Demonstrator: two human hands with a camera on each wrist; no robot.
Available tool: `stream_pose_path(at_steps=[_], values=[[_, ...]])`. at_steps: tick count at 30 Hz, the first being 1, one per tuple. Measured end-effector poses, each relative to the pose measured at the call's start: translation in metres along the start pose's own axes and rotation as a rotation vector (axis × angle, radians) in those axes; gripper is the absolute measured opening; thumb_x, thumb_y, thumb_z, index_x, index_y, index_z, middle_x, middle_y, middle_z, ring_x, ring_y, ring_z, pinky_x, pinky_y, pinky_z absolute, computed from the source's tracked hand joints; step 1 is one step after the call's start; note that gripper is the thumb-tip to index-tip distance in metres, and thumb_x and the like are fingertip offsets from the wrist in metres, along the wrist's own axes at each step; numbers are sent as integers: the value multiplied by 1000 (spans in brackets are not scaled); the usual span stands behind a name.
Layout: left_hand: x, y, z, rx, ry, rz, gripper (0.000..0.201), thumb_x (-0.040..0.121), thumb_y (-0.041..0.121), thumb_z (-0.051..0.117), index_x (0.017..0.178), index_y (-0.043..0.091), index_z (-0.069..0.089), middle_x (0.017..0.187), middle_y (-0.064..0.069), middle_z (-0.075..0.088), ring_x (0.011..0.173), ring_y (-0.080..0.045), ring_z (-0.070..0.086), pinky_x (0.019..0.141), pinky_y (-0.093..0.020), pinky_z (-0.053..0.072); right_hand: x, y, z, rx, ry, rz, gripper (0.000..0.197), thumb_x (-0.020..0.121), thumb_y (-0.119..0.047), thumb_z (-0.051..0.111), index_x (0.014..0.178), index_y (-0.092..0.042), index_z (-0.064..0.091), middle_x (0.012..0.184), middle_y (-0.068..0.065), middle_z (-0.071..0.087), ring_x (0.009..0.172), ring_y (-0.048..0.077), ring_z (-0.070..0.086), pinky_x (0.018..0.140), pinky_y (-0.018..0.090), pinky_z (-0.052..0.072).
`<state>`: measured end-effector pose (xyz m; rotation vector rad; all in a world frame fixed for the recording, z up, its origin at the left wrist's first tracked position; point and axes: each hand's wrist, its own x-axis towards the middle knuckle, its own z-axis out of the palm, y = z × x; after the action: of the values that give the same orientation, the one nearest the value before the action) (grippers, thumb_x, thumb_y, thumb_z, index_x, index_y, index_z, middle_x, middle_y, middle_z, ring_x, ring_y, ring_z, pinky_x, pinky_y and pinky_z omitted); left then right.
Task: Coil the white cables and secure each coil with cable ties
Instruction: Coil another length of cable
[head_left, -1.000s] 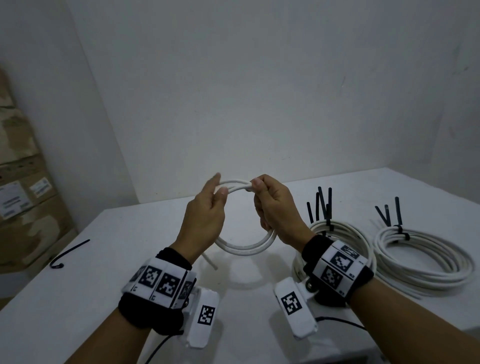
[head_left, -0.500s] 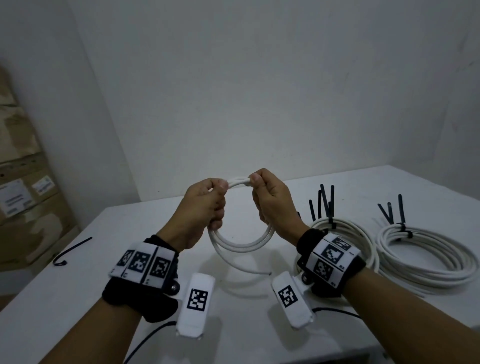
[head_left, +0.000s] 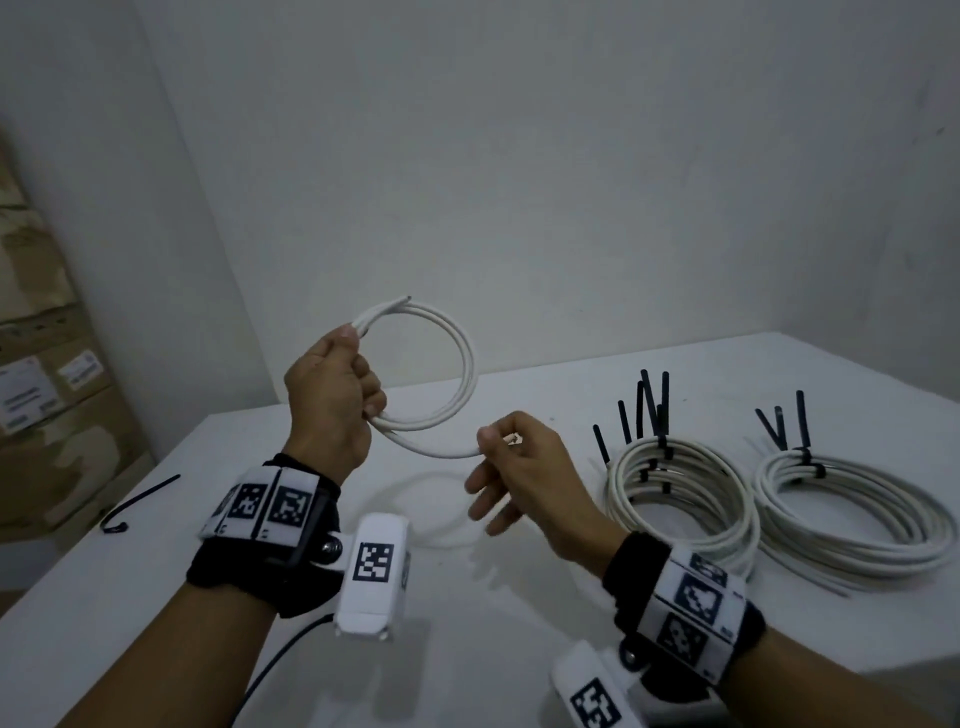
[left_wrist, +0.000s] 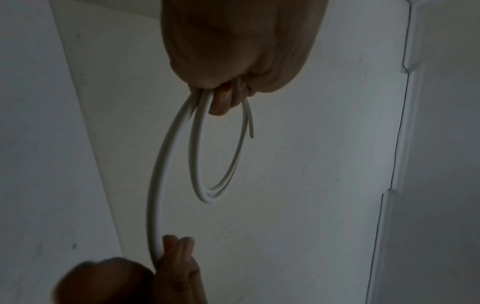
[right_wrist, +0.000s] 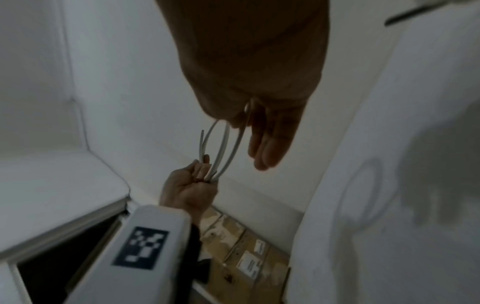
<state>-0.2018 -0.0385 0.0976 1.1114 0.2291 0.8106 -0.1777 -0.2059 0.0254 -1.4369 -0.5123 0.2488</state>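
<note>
Hands part, drawing one white cable (head_left: 457, 364) loop wider above the desk (head_left: 156, 597).
Left hand (head_left: 332, 400) grips the coil; right hand (head_left: 519, 478) pinches its free end, other fingers loose.

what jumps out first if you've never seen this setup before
First, the small white cable coil held up in the air at centre: the left hand grips its loops and the right hand pinches the loose end. To the right, two finished coils lie on the white table, black cable ties sticking up. A lone black tie lies far left.

Bare storeroom: stacked cardboard boxes (head_left: 36, 374) beside a plain white table (head_left: 156, 597).
</note>
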Motion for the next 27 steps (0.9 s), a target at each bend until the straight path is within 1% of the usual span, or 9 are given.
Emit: stream_pose_path(at_steps=[3, 6, 10, 13, 18, 20, 23, 25, 27], values=[[-3, -4, 0, -41, -6, -41, 19, 102, 17, 43, 90, 10, 55, 40, 10, 27, 33, -4, 22, 33, -14, 21, 3, -6, 14, 427, 197, 84, 12, 96, -15, 54, 95, -9, 43, 64, 16, 57, 44, 23, 58, 41, 28, 49], [-9, -8, 1, -53, -25, -94, 22, 103, 18, 42, 87, 9, 55, 41, 10, 26, 32, -4, 21, 32, -15, 20, 17, -12, 19, 621, 242, 195, 13, 94, -15, 57, 94, -5, 49, 65, 11, 55, 48, 18, 56, 45, 23, 51], [-16, -14, 2, -21, -40, -128, 20, 102, 16, 43, 88, 9, 56, 41, 9, 25, 32, -4, 20, 32, -15, 19, 26, -11, 23, 581, 209, 300, 16, 92, -7, 53, 77, -9, 58, 66, 6, 58, 53, 15, 52, 44, 20, 47], [-19, -16, -1, 33, -2, -149, 19, 101, 15, 45, 88, 8, 57, 40, 9, 28, 32, -4, 22, 32, -15, 20, 27, -10, 18, 578, 85, 327, 18, 91, -15, 59, 73, -14, 63, 63, 1, 62, 52, 11, 55, 47, 20, 45], [-19, -17, -5, 110, 76, -151, 19, 100, 14, 47, 86, 7, 59, 38, 10, 30, 31, -5, 24, 33, -14, 20, 26, -6, 5, 475, -77, 236, 20, 93, -8, 47, 88, -16, 64, 75, -2, 67, 64, 11, 59, 56, 23, 45], [-18, -18, -7, 125, 85, -146, 19, 100, 14, 48, 85, 8, 59, 39, 10, 31, 32, -5, 24, 34, -14, 20, 23, -1, 5, 539, -83, 275, 25, 98, -18, 41, 94, -14, 65, 82, 1, 71, 70, 14, 61, 59, 27, 48], [-19, -16, -13, 169, 72, -132, 18, 99, 14, 49, 84, 10, 58, 41, 9, 31, 33, -5, 24, 34, -15, 21, 23, 2, 4, 553, -89, 297, 51, 101, -45, 29, 103, -10, 65, 93, 8, 73, 80, 20, 63, 63, 32, 50], [-20, -14, -19, 200, 63, -122, 18, 99, 14, 50, 84, 11, 58, 41, 10, 31, 34, -5, 25, 35, -15, 22, 23, 2, 6, 448, -103, 256, 52, 98, -50, 32, 106, -10, 64, 95, 8, 72, 83, 20, 64, 65, 32, 51], [-19, -13, -26, 216, 67, -109, 18, 99, 15, 50, 83, 11, 58, 42, 9, 31, 35, -5, 24, 35, -15, 22, 23, 1, 11, 365, -122, 209, 39, 98, -42, 41, 102, -11, 64, 95, 7, 71, 79, 17, 65, 64, 30, 52]])
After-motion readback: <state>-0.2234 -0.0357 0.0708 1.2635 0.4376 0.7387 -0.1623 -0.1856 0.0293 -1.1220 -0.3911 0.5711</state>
